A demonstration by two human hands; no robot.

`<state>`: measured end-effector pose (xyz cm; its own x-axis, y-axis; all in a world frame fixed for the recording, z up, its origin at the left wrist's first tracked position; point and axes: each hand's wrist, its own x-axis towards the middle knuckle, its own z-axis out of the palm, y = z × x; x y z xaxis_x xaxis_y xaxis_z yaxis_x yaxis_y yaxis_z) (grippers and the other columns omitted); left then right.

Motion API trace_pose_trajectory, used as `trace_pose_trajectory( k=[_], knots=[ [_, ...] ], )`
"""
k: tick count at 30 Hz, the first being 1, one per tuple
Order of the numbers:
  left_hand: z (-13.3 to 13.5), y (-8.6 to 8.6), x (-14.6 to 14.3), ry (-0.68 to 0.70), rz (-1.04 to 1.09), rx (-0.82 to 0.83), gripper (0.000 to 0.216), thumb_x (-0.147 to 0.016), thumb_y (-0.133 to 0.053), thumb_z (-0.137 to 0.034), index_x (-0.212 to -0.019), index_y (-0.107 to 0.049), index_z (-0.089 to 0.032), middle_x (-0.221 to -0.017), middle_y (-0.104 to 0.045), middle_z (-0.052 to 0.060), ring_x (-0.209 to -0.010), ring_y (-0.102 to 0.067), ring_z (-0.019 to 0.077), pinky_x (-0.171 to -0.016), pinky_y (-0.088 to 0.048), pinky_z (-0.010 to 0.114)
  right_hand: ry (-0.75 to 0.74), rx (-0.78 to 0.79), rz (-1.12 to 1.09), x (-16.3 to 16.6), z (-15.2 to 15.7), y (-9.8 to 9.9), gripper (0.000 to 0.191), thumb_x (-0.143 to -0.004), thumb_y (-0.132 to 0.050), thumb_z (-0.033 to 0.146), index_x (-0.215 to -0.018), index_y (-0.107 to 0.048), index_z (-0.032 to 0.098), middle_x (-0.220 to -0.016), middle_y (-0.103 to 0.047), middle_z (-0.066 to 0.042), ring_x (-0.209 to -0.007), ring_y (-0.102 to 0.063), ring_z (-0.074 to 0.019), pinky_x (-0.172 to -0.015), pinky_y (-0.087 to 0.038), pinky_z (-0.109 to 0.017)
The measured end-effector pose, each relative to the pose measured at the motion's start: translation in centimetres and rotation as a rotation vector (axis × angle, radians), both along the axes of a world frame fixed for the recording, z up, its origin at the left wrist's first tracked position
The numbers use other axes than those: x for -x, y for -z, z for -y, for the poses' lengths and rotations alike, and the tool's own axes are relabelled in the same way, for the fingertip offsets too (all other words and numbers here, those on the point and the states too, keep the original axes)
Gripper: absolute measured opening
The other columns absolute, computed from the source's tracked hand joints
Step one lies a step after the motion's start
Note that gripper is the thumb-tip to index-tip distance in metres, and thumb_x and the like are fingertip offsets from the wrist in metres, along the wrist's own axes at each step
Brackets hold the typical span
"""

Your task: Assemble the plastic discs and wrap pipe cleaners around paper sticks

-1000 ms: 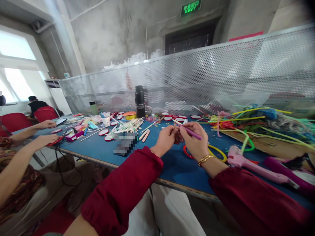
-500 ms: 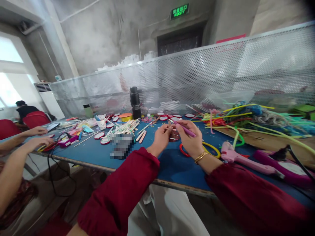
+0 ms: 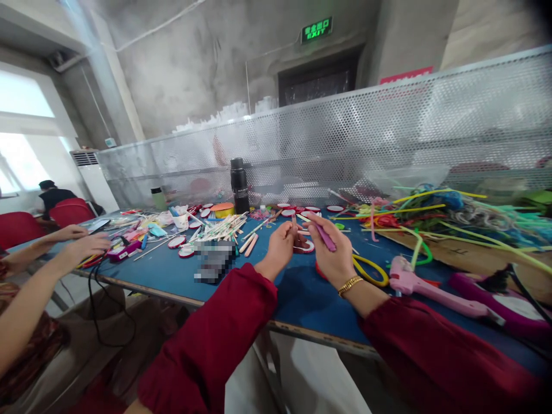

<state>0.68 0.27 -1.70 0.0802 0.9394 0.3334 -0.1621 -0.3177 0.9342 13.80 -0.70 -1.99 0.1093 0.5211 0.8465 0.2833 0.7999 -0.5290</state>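
My left hand (image 3: 281, 248) is raised over the blue table with thumb and fingers pinched together. Whatever thin piece sits between those fingertips is too small to make out. A white disc with a red rim (image 3: 307, 247) shows just past them; I cannot tell if it is held or lies on the table. My right hand (image 3: 335, 253) is closed around a slim purple tool (image 3: 326, 237), its tip angled toward the left fingers. By the right wrist lies a yellow loop (image 3: 374, 271), and farther right a pink glue gun (image 3: 435, 290).
Several white sticks (image 3: 222, 230) lie in a heap near a black bottle (image 3: 239, 187). A pixelated dark object (image 3: 213, 261) is left of my arms. Pipe cleaners (image 3: 431, 213) pile up on cardboard (image 3: 452, 244) at right. A co-worker's hands (image 3: 84, 244) are at the left.
The view has shifted slightly. My hands stay close together; the red-rimmed white disc now shows between them, and the red loop is mostly covered by my right hand.
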Motion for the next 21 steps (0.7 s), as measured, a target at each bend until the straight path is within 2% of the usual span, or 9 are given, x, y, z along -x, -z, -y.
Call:
trace_pose_trajectory(
  k=[3, 5, 10, 12, 14, 16, 18, 20, 21],
  knots=[
    [0.5, -0.3, -0.1, 0.042, 0.048, 0.021, 0.017, -0.092, -0.063, -0.031, -0.105, -0.058, -0.02, -0.08, -0.069, 0.001, -0.067, -0.068, 0.0146, -0.07, -0.056, 0.029, 0.047, 0.01, -0.012, -0.2, -0.2, 0.1, 0.027, -0.095, -0.064, 0.038, -0.119, -0.069, 0.026, -0.11, -0.077, -0.007, -0.099, -0.074, -0.0231, -0.092, -0.059, -0.043],
    [0.9, -0.4, -0.3, 0.059, 0.059, 0.01, 0.023, -0.091, -0.064, -0.025, -0.112, -0.057, -0.02, -0.085, -0.072, 0.002, -0.071, -0.07, 0.0163, -0.074, -0.059, 0.032, 0.044, 0.037, -0.008, -0.2, -0.3, 0.1, 0.031, -0.091, -0.068, 0.038, -0.12, -0.066, 0.026, -0.103, -0.077, -0.006, -0.092, -0.074, -0.0229, -0.087, -0.059, -0.041],
    [1.8, -1.3, -0.8, 0.06, 0.047, 0.014, 0.039, -0.091, -0.065, -0.026, -0.127, -0.051, -0.021, -0.098, -0.075, 0.008, -0.079, -0.074, 0.0215, -0.079, -0.062, 0.04, -0.001, 0.085, -0.051, 0.1, -0.2, -0.1, 0.03, -0.084, -0.073, 0.036, -0.11, -0.065, 0.025, -0.097, -0.077, -0.005, -0.087, -0.075, -0.0229, -0.082, -0.059, -0.039],
    [2.9, -1.9, -0.3, -0.005, -0.029, -0.005, 0.046, -0.09, -0.068, -0.028, -0.133, -0.051, -0.021, -0.101, -0.075, 0.01, -0.085, -0.074, 0.0237, -0.08, -0.063, 0.042, -0.025, 0.073, -0.093, 0.3, 0.1, -0.3, 0.027, -0.083, -0.074, 0.035, -0.106, -0.065, 0.025, -0.095, -0.076, -0.005, -0.083, -0.074, -0.0219, -0.079, -0.059, -0.038],
    [5.5, -1.7, 0.9, -0.184, -0.145, -0.158, 0.056, -0.085, -0.076, -0.03, -0.137, -0.054, -0.023, -0.111, -0.074, 0.012, -0.097, -0.073, 0.0259, -0.084, -0.062, 0.04, -0.027, 0.055, -0.111, 0.4, 0.3, -0.6, 0.026, -0.083, -0.075, 0.035, -0.105, -0.066, 0.025, -0.092, -0.076, -0.004, -0.08, -0.073, -0.0212, -0.077, -0.059, -0.038],
    [9.8, 0.1, 2.9, -0.375, -0.269, -0.347, 0.058, -0.088, -0.074, -0.033, -0.142, -0.054, -0.026, -0.122, -0.072, 0.013, -0.108, -0.071, 0.0276, -0.088, -0.061, 0.041, -0.026, 0.045, -0.106, 0.4, 0.5, -0.7, 0.026, -0.084, -0.075, 0.034, -0.106, -0.066, 0.025, -0.09, -0.076, -0.004, -0.078, -0.073, -0.0204, -0.075, -0.059, -0.037],
    [15.4, 3.4, 5.4, -0.495, -0.41, -0.525, 0.039, -0.094, -0.062, -0.03, -0.133, -0.063, -0.03, -0.111, -0.074, 0.011, -0.102, -0.072, 0.027, -0.087, -0.062, 0.043, -0.042, 0.045, -0.093, 0.3, 0.6, -0.7, 0.026, -0.085, -0.074, 0.035, -0.108, -0.066, 0.026, -0.09, -0.076, -0.003, -0.077, -0.072, -0.0197, -0.072, -0.059, -0.036],
    [21.2, 7.2, 7.6, -0.428, -0.647, -0.63, 0.026, -0.094, -0.06, -0.029, -0.115, -0.072, -0.039, -0.097, -0.076, 0.005, -0.091, -0.072, 0.0253, -0.085, -0.063, 0.045, -0.067, 0.048, -0.079, 0.3, 0.4, -0.5, 0.029, -0.085, -0.075, 0.037, -0.11, -0.066, 0.026, -0.09, -0.076, -0.003, -0.075, -0.072, -0.0198, -0.07, -0.059, -0.036],
    [23.9, 8.8, 8.5, -0.391, -0.767, -0.618, 0.022, -0.096, -0.059, -0.032, -0.11, -0.072, -0.043, -0.096, -0.075, 0.002, -0.086, -0.071, 0.0223, -0.078, -0.064, 0.041, -0.071, 0.047, -0.078, 0.3, 0.3, -0.4, 0.03, -0.085, -0.075, 0.038, -0.111, -0.066, 0.027, -0.091, -0.075, -0.003, -0.075, -0.072, -0.0201, -0.07, -0.059, -0.036]
  ],
)
